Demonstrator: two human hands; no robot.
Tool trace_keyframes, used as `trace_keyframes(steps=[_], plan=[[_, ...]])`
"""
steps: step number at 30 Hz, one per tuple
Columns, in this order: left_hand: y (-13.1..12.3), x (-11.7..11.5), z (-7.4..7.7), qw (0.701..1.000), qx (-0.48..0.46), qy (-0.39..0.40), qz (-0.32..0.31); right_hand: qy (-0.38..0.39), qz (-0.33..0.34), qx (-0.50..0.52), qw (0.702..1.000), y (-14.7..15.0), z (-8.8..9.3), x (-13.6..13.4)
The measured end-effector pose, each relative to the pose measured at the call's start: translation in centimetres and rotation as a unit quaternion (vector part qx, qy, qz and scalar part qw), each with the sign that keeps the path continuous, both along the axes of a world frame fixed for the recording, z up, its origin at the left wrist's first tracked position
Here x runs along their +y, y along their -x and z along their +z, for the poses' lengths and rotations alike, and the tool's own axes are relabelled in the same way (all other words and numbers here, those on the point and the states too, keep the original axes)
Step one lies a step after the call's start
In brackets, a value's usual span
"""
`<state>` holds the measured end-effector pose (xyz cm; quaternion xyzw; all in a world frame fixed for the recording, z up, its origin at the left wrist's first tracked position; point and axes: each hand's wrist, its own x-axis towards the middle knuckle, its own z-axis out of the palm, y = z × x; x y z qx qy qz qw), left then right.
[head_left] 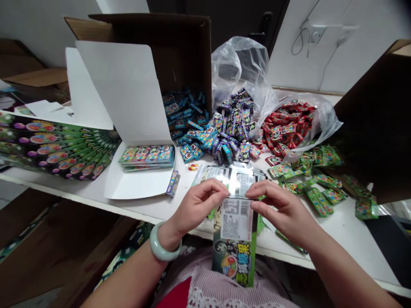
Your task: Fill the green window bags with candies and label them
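My left hand, with a pale green bangle on its wrist, pinches the top edge of a flat printed candy packet on the left side. Fingers and thumb of my right hand close on the same edge from the right. The packet hangs down over the table's front edge. It is green and black, with a white barcode label on its upper part. Right behind my fingers lie more shiny flat packets, overlapping on the table and partly hidden by my hands.
Blue, purple and red candy boxes lie in heaps, some in clear plastic bags. Green candy packs are scattered at right. An open white box holds stacked candy packs. Cardboard boxes stand behind and at right.
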<state>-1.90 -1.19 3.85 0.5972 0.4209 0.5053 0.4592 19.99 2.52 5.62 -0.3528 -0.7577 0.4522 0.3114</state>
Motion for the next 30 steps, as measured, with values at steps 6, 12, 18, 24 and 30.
trace_keyframes(steps=[6, 12, 18, 24, 30], plan=[[0.0, -0.6, -0.8, 0.999, 0.02, -0.037, 0.002, -0.057, -0.069, 0.017, 0.996, -0.1, -2.3, -1.8], [0.0, -0.7, -1.3, 0.997, 0.044, -0.059, -0.005, -0.059, -0.087, 0.037, 0.994, 0.1, -2.9, -2.1], [0.0, -0.2, -1.0, 0.995, 0.087, -0.026, 0.027, -0.06, -0.098, 0.073, 0.991, 1.2, -2.8, -2.0], [-0.5, 0.5, -1.3, 0.988, 0.13, -0.029, 0.075, -0.003, -0.1, 0.107, 0.989, -0.6, -3.5, -1.0], [-0.7, 1.0, -1.5, 0.988, 0.123, -0.011, 0.097, -0.001, -0.332, -0.116, 0.936, -11.7, -7.9, 2.1]])
